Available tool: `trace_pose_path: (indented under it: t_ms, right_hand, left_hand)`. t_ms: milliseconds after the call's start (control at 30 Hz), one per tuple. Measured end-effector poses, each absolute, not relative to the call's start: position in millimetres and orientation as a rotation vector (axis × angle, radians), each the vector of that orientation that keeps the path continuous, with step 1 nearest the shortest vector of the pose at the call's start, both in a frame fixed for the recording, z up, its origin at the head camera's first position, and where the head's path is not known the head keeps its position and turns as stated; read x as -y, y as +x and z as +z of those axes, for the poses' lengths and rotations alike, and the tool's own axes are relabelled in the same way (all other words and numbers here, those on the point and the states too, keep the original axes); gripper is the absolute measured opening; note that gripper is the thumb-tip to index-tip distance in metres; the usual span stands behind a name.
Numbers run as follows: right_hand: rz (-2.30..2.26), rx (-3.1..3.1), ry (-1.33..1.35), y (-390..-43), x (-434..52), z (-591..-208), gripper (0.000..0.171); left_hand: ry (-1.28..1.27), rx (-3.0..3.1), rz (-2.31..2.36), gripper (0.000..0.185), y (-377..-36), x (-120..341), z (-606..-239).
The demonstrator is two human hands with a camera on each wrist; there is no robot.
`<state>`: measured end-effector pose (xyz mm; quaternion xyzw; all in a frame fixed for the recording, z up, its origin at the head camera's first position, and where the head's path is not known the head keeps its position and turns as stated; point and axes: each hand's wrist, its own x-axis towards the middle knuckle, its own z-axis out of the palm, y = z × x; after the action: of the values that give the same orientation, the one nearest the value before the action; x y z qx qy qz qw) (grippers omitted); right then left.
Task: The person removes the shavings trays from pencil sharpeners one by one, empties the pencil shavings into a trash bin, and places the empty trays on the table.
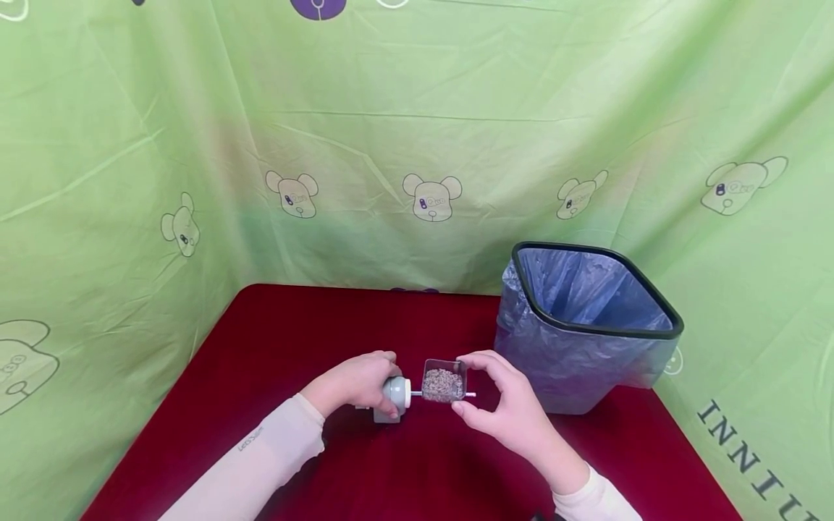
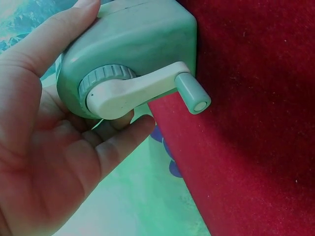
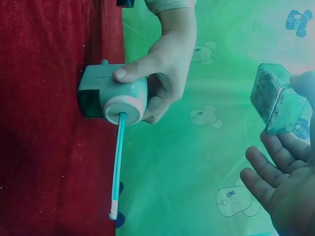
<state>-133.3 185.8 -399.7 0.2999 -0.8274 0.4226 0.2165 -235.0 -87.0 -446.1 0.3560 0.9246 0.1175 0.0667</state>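
Note:
My left hand [image 1: 365, 380] grips a grey hand-crank pencil sharpener [image 3: 110, 78] by its rounded top, with the sharpener resting on the red cloth. Its white crank [image 2: 133, 93] with a green knob shows in the left wrist view. A pencil [image 3: 118, 162] sticks out of the round front, eraser end outward. Below that front, a dark drawer slot [image 3: 91, 103] gapes. Between thumb and fingers, my right hand [image 1: 511, 409] pinches the sharpener's clear drawer [image 3: 288, 115], raised above the cloth. Brown pencil shavings [image 1: 443, 383] lie inside it. In the head view the drawer overlaps the pencil.
To the right stands a bin [image 1: 651, 333] with a black rim and a bluish plastic liner, its mouth uncovered. Red cloth [image 1: 313, 318] covers the table. Green printed curtains [image 1: 365, 145] hang close behind and along both sides.

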Motion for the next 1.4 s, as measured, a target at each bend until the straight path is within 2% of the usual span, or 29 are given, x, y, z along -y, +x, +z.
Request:
trace_pose_path:
  t_ms: [767,1400]
  right_hand:
    - [1.157,2.351,0.748,-132,-197,-375,0.057]
    - [1.114,2.365,0.741,-146,-202,-358,0.057]
  left_hand:
    - [1.094,-2.807,0.345,0.055,-233,88,-444]
    - [1.104,-2.797,0.304,0.051,-236,85,-446]
